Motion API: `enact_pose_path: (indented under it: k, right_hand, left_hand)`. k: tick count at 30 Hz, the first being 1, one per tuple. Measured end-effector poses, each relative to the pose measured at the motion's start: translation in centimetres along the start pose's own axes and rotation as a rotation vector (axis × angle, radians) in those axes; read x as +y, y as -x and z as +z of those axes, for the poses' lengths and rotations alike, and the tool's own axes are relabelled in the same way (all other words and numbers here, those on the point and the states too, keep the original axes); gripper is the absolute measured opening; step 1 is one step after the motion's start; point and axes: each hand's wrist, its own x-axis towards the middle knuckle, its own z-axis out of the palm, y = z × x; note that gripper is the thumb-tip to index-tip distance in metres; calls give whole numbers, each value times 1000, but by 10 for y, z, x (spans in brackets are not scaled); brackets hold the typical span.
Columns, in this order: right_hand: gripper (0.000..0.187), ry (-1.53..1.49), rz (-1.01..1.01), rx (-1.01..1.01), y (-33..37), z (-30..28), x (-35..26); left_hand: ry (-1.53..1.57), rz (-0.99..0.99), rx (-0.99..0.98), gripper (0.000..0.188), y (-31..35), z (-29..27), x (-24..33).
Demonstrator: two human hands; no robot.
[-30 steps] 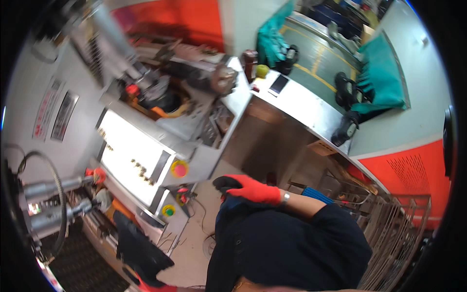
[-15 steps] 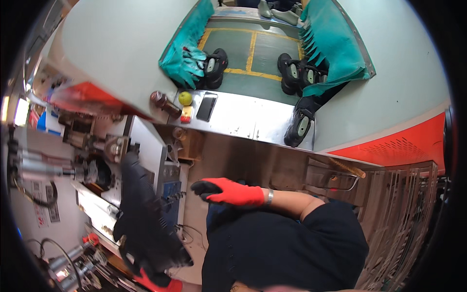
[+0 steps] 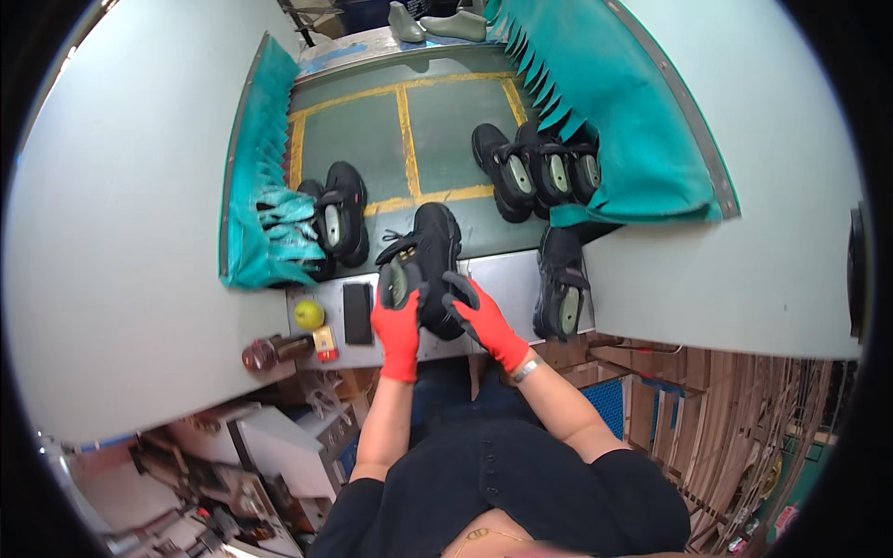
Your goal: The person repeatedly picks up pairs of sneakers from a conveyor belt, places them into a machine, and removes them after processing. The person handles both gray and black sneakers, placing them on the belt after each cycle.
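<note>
A black shoe (image 3: 433,244) lies toe away from me across the conveyor's near edge and the metal ledge (image 3: 484,272). In red and black gloves, my left hand (image 3: 398,321) is closed at the shoe's left side, by its opening, where a grey-green insert shows. My right hand (image 3: 482,318) presses its fingers against the right side near the heel. Some fingertips are hidden by the shoe and gloves. Two black shoes (image 3: 342,214) stand to the left beside the teal curtain, and several more (image 3: 507,172) stand to the right. Another black shoe (image 3: 560,284) rests on the ledge at right.
A dark phone (image 3: 357,313), a green fruit (image 3: 309,314), a small red and yellow box (image 3: 325,344) and a brown bottle (image 3: 270,352) sit on the ledge's left. Teal fringed curtains (image 3: 614,102) flank the green belt (image 3: 358,139). Grey lasts (image 3: 453,26) lie at the far end.
The view has turned from the machine at left toward the conveyor. The black shoe in my left hand has come from the lower left onto the ledge, and my right hand has reached it.
</note>
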Motion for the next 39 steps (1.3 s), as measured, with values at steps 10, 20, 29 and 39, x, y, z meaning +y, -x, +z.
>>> enact_pose_path:
  k: [10,20,29,39]
  right_hand:
    - [111,677,192,564,-212,-65,99]
    - [98,854,20,655,-292,-104,116]
    - [98,944,8,563,-316,-109,81]
    - [70,560,25,22,-146,13,62]
  left_hand:
    - [134,-338,-538,89,-180,100,-80]
    - [-1218,60,78,99,-242,-60,-91]
    - [-1218,-4,58,97,-256,-22,-74]
    - [-1063,-26,-433,89,-68,24,-57]
